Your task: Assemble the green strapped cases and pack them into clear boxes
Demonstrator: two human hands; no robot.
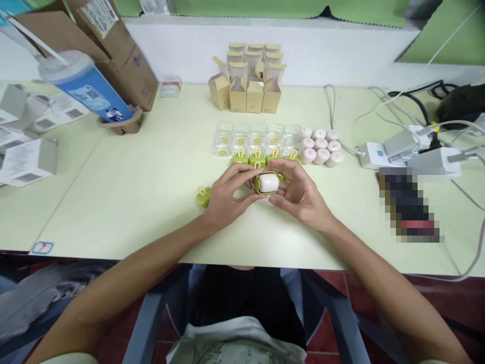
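Observation:
Above the middle of the table, my left hand [227, 199] pinches a small green holder [258, 185] from its left side, thumb below and fingers above. A white rounded piece [270, 183] sits inside the holder. On the other side, my right hand [301, 194] curls its fingers around the holder's right end, its thumb slightly apart. Just behind my hands stand several green cases [257, 160] with pale yellow loops. One more green case [203, 197] lies beside my left hand, partly covered by it.
Clear plastic boxes [242, 132] line up behind the green cases, beside several pink and white rounded pieces [322, 143]. Open cardboard boxes [238, 96] stand near the wall. A blue cup [100, 93] is at left; a power strip [373, 154] with cables and a blurred dark object [409, 202] are at right.

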